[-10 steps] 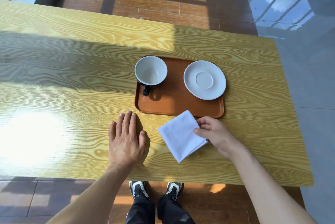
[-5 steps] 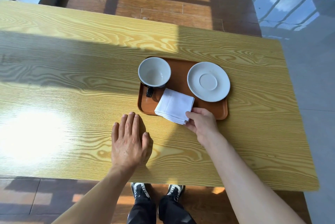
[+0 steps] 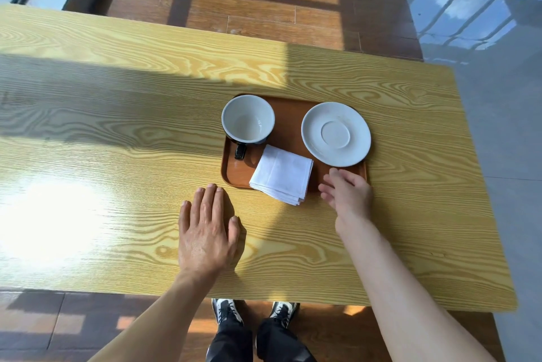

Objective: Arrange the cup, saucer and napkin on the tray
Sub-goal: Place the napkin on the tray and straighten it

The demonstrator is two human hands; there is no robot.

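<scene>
The yellow wood-grain tabletop (image 3: 117, 132) fills most of the view, half in shade and half in bright sun. On its far right part sits a brown tray (image 3: 231, 174) with rounded corners. The white saucer (image 3: 335, 134) lies on the tray's right side, bare, its edge reaching past the tray's right rim. The left hand (image 3: 205, 232) rests flat on the tabletop just in front of the tray's near left corner, grip open and holding nothing. The cup (image 3: 248, 119) stands upright and empty at the tray's far left (white inside, dark outside), its dark handle pointing toward the person. The folded white napkin (image 3: 281, 174) lies between cup and saucer, its near corner overhanging the tray's front rim. The right hand (image 3: 349, 193) hovers just beside the napkin's right edge, fingers loosely spread, grip open and empty.
</scene>
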